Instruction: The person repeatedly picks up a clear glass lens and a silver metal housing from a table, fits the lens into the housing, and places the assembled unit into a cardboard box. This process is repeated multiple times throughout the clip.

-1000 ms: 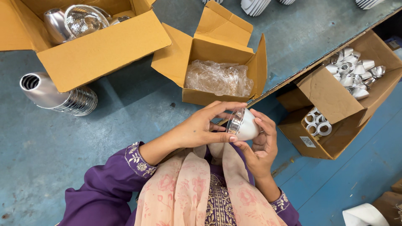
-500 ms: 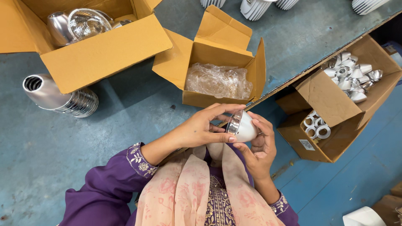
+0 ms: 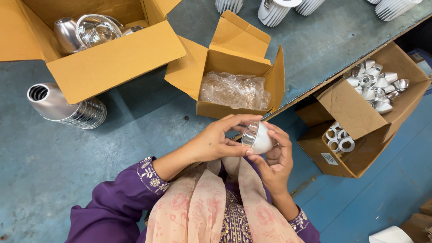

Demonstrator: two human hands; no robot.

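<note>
Both my hands hold one small cup-shaped reflector [image 3: 256, 137], white outside and shiny at its rim, just above the table's near edge. My left hand [image 3: 216, 141] grips its rim side with thumb and fingers. My right hand [image 3: 274, 159] cradles its white rounded back. A small open cardboard box [image 3: 234, 67] with crinkled clear plastic bags [image 3: 234, 90] inside sits just beyond my hands.
A large open carton [image 3: 112, 58] at the back left holds shiny metal reflectors [image 3: 92, 29]. A stack of silver cone housings [image 3: 63, 108] lies on the blue table [image 3: 90, 157]. Below the table on the right, boxes hold white cups [image 3: 375, 85] and rings [image 3: 339, 139]. Finned white housings [image 3: 279, 9] stand at the far edge.
My hands and the reflector stay in the same place; the fingers shift slightly around it. Nothing else has moved.
</note>
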